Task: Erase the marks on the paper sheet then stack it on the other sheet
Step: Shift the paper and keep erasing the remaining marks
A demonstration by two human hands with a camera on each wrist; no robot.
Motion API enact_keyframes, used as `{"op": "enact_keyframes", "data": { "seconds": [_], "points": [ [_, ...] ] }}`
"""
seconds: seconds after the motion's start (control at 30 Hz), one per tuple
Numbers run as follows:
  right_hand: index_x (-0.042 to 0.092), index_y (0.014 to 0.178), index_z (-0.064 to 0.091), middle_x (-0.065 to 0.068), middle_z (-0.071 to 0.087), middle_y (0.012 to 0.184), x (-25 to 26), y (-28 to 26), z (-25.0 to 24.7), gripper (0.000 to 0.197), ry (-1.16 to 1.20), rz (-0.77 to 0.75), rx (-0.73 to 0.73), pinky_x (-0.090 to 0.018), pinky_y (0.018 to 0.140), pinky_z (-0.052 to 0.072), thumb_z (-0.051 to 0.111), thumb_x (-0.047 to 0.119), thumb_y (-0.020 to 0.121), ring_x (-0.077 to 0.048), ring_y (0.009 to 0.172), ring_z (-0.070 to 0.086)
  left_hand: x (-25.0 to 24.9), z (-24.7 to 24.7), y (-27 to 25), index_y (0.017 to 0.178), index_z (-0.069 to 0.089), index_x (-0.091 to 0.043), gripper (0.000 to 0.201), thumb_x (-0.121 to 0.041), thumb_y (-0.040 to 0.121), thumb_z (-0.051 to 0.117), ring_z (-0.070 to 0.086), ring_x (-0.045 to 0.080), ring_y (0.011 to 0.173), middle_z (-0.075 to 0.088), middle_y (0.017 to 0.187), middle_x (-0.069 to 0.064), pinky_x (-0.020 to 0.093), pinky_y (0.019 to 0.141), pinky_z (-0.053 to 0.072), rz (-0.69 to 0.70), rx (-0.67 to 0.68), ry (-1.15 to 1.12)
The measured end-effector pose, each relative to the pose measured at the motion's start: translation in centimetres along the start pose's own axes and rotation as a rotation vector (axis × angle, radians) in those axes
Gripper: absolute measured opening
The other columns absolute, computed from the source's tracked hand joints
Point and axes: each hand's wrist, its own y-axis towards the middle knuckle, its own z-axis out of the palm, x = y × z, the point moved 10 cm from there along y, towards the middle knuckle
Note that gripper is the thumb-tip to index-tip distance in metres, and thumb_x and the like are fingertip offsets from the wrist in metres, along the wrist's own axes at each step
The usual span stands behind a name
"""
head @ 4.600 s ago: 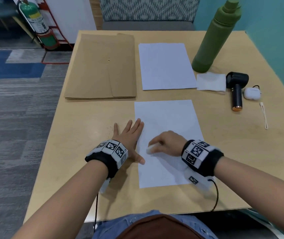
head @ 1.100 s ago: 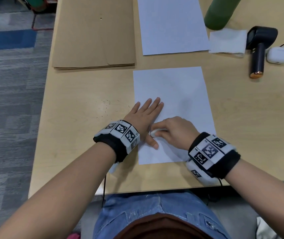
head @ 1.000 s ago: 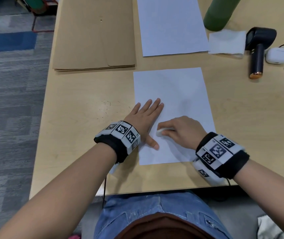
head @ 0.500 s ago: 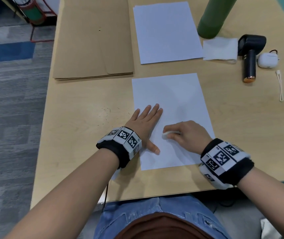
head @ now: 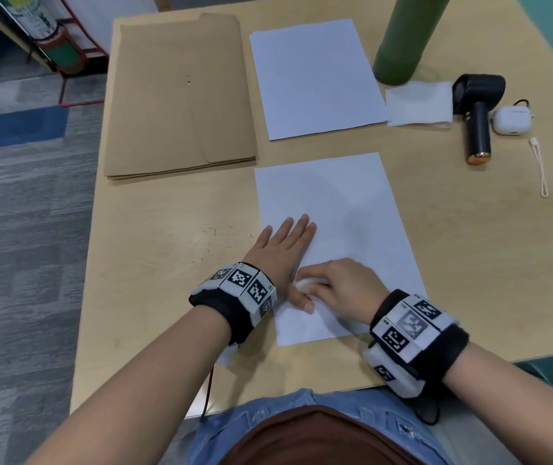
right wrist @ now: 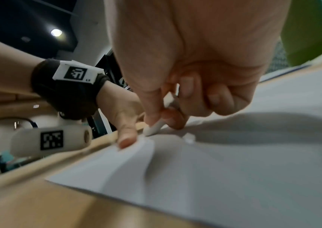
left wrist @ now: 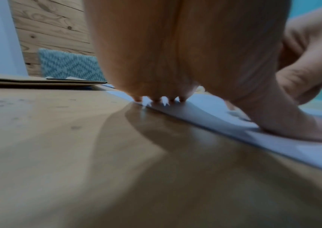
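Observation:
A white paper sheet (head: 342, 209) lies on the table in front of me. My left hand (head: 282, 245) lies flat on its left edge, fingers straight, thumb pressing the paper. My right hand (head: 339, 286) pinches a small white eraser (head: 305, 284) and holds its tip against the sheet beside the left thumb. In the right wrist view the eraser (right wrist: 154, 127) touches the paper (right wrist: 244, 154), which ripples near the left thumb. The left wrist view shows the left fingertips (left wrist: 162, 100) on the sheet's edge. A second white sheet (head: 315, 78) lies farther back. No marks are visible on the near sheet.
A brown envelope (head: 181, 95) lies at the back left. A green bottle (head: 406, 38), a folded tissue (head: 419, 104), a black handheld device (head: 478, 119), a white earbud case (head: 513, 120) and a cord (head: 540, 169) sit at the right. Eraser crumbs (head: 211, 239) dot the table left of the sheet.
My right hand has slid the eraser leftward across the sheet, back toward the left thumb. The left hand stays pressed on the paper. The head view has shifted slightly.

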Motion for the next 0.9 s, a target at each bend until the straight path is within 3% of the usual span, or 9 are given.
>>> {"op": "enact_keyframes", "data": {
  "seconds": [0.13,0.27,0.37,0.47,0.57,0.77,0.83,0.9],
  "points": [
    [0.032,0.099,0.065,0.008,0.067,0.098,-3.2,-0.4,-1.2,0.017,0.166,0.134,-0.013,-0.034,0.085,0.047,0.052,0.033,0.087,-0.017,0.098,0.06,0.7,-0.7,-0.2,0.149,-0.015,-0.018,0.133,-0.06,0.062,0.076,-0.018,0.012,0.144,-0.024,0.156,-0.004,0.03,0.113,-0.012,0.059,-0.014,-0.073],
    [0.021,0.097,0.066,0.007,0.062,0.077,-5.9,-0.4,-4.2,0.014,0.376,0.264,-0.268,-0.026,0.077,0.045,0.056,0.023,0.087,-0.019,0.086,0.06,1.1,-0.8,0.0,0.149,-0.016,-0.019,0.135,-0.062,0.061,0.076,-0.018,0.01,0.144,-0.025,0.155,-0.004,0.029,0.114,-0.011,0.076,-0.008,-0.058],
    [0.016,0.1,0.066,0.002,0.062,0.081,-6.3,0.0,-5.0,0.018,0.439,0.343,-0.394,-0.032,0.086,0.048,0.056,0.023,0.088,-0.024,0.091,0.062,1.1,-0.6,0.1,0.148,-0.019,-0.02,0.136,-0.064,0.06,0.074,-0.019,0.01,0.143,-0.026,0.155,-0.005,0.03,0.113,-0.013,0.077,0.01,-0.034],
    [0.023,0.095,0.067,0.005,0.064,0.085,-3.7,0.2,-2.8,0.014,0.38,0.284,-0.335,-0.028,0.083,0.046,0.055,0.027,0.088,-0.017,0.088,0.06,1.3,-0.5,0.2,0.147,-0.021,-0.021,0.136,-0.065,0.061,0.074,-0.021,0.009,0.143,-0.028,0.154,-0.006,0.031,0.112,-0.016,0.072,0.023,-0.027],
    [0.029,0.096,0.067,0.01,0.061,0.078,-1.8,-0.2,-0.5,0.016,0.306,0.254,-0.202,-0.032,0.08,0.048,0.054,0.032,0.087,-0.013,0.078,0.055,1.1,-0.5,0.1,0.147,-0.022,-0.02,0.135,-0.065,0.062,0.073,-0.021,0.009,0.143,-0.028,0.154,-0.006,0.031,0.111,-0.017,0.074,0.02,-0.017],
    [0.022,0.105,0.068,0.004,0.066,0.084,-4.4,-0.6,-3.1,0.023,0.373,0.454,-0.419,-0.026,0.083,0.044,0.057,0.032,0.087,-0.016,0.084,0.057,1.1,-0.7,0.0,0.147,-0.022,-0.019,0.132,-0.062,0.066,0.073,-0.02,0.01,0.143,-0.029,0.154,-0.005,0.033,0.112,-0.016,0.078,0.014,-0.018],
    [0.024,0.106,0.068,-0.001,0.07,0.1,-2.8,-0.6,-1.3,0.023,0.342,0.411,-0.369,-0.024,0.085,0.043,0.056,0.03,0.088,-0.018,0.09,0.06,1.0,-0.7,-0.1,0.147,-0.022,-0.018,0.131,-0.062,0.067,0.072,-0.02,0.011,0.143,-0.029,0.154,-0.004,0.034,0.113,-0.016,0.073,0.015,-0.006],
    [0.028,0.103,0.068,0.0,0.07,0.103,-2.1,-0.7,-0.1,0.021,0.307,0.386,-0.302,-0.028,0.087,0.046,0.056,0.032,0.087,-0.018,0.091,0.06,1.0,-0.6,-0.2,0.147,-0.022,-0.017,0.13,-0.061,0.068,0.072,-0.021,0.011,0.143,-0.029,0.154,-0.004,0.035,0.113,-0.016,0.074,0.023,-0.002]
  ]
}}
